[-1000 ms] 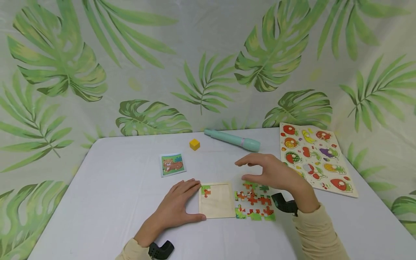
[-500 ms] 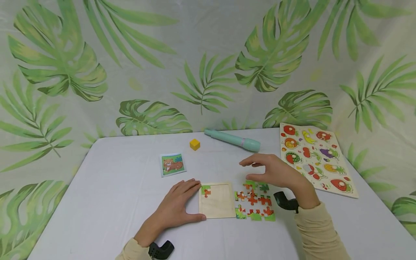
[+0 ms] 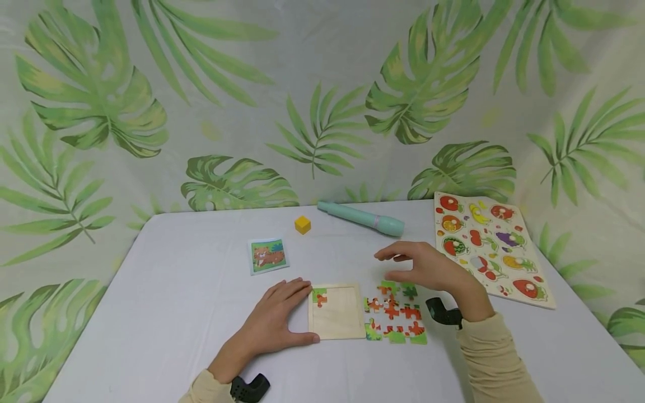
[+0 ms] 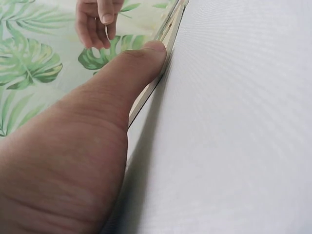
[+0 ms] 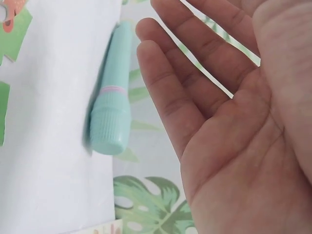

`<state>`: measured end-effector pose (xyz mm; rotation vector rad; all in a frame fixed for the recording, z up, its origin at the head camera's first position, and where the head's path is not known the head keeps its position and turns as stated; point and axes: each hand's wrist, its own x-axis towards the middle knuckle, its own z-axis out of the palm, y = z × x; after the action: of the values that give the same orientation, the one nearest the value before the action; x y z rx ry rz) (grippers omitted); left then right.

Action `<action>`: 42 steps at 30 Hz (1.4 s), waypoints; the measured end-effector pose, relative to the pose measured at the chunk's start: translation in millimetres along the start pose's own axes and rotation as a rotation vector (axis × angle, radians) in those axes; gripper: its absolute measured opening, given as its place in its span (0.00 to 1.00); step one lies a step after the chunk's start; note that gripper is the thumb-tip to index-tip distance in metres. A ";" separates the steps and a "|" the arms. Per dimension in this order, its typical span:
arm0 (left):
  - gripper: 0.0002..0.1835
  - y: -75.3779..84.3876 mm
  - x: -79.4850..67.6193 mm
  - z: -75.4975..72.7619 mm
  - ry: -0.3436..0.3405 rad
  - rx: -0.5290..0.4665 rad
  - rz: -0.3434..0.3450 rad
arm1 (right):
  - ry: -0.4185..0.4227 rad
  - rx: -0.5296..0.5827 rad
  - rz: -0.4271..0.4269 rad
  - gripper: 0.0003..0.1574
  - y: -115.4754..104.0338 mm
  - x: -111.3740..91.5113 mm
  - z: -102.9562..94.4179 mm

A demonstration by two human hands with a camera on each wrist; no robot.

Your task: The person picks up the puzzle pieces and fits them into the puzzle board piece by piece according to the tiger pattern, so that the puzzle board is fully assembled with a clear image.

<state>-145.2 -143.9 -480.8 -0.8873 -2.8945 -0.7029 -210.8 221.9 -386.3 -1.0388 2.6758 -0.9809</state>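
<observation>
Currently, the shallow wooden puzzle tray (image 3: 340,322) is lying well in from the table's far edge (image 3: 227,214), a jigsaw piece (image 3: 319,297) sitting in its far-left corner. The left hand (image 3: 274,314) is steadying its left edge, thumb spread from fingers; slackening there would be inviting a skid. The right hand (image 3: 427,267) is hovering, thumb and fingertips apart, pinching nothing, above loose jigsaw pieces (image 3: 391,310); brushing low would be risking scattering them.

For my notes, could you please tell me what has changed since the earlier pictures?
The right hand has shifted slightly to the right, away from the wooden tray; nothing was visibly taken or let go. The left hand stays at the tray; the puzzle pieces lie as before.
</observation>
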 end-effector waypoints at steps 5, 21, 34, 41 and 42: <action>0.56 0.1 -0.3 1.7 0.010 0.004 0.003 | -0.013 0.001 0.021 0.25 5.6 -1.6 0.7; 0.56 0.7 -0.3 0.7 0.017 0.016 0.011 | -0.098 0.034 0.134 0.29 12.8 -7.2 -1.7; 0.56 1.5 0.6 -0.1 0.005 0.012 0.012 | -0.155 0.070 0.206 0.33 20.3 -8.4 0.3; 0.56 1.2 -1.2 -1.3 0.004 0.016 0.016 | -0.166 0.077 0.225 0.34 21.7 -9.7 2.1; 0.56 1.2 -1.2 -1.4 0.004 0.014 0.016 | -0.165 0.075 0.225 0.34 22.0 -9.6 2.2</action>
<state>-143.6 -144.2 -479.2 -0.9055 -2.8818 -0.6821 -215.3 239.1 -402.6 -0.7491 2.5321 -0.9022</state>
